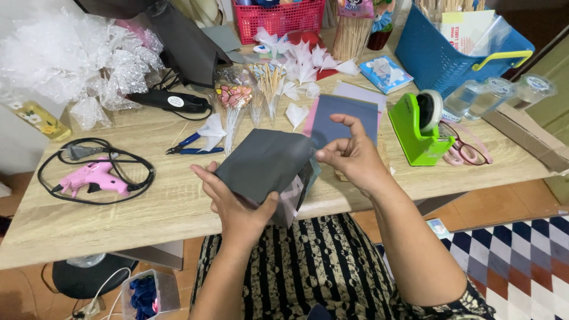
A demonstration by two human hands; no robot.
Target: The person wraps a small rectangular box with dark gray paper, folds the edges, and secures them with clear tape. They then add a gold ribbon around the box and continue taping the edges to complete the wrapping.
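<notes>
- Left hand point(237, 204) grips the lower corner of a dark grey paper stack point(267, 166), thumb on top, held above the lap at the near edge of the table point(118, 219).
- Right hand point(349, 157) pinches the stack's upper right corner, fingers half curled.
- Risk: pink sheets underneath may slide out — the grip covers corners only.
- Room: bare wood to the left; glue gun point(95, 178) and green tape dispenser point(418, 127) flank it.
</notes>
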